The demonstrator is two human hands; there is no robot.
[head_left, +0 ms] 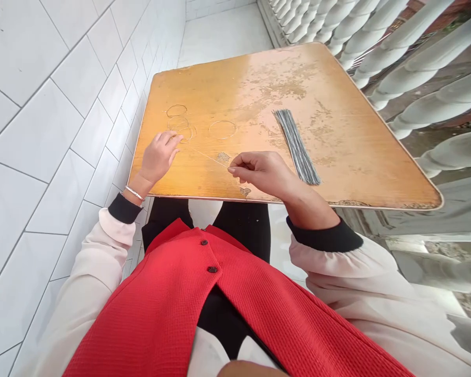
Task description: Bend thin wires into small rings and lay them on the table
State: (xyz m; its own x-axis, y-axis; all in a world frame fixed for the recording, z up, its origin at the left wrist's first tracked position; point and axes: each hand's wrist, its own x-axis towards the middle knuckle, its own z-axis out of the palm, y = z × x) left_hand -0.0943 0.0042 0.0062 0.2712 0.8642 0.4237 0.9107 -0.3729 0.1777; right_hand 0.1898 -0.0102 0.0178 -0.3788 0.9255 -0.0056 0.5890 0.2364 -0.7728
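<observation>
My right hand [261,170] pinches one end of a thin straight wire [212,158] between thumb and fingertips. From there the wire slants up and left, low over the table. On the left, my left hand [160,153] is loosely bent, with a gap between thumb and fingers and nothing visible in it. Its fingertips are beside several thin wire rings [176,110], some of them overlapping; whether they touch one is unclear. A single wire ring [222,129] lies apart, between the hands and farther back. Right of my right hand lies a bundle of straight grey wires [297,147].
The wooden table [357,131] has worn, peeling patches and a chipped front edge. A white tiled wall [63,115] runs close along its left side. White balusters [427,104] line the right side. My legs [243,225] are under the front edge.
</observation>
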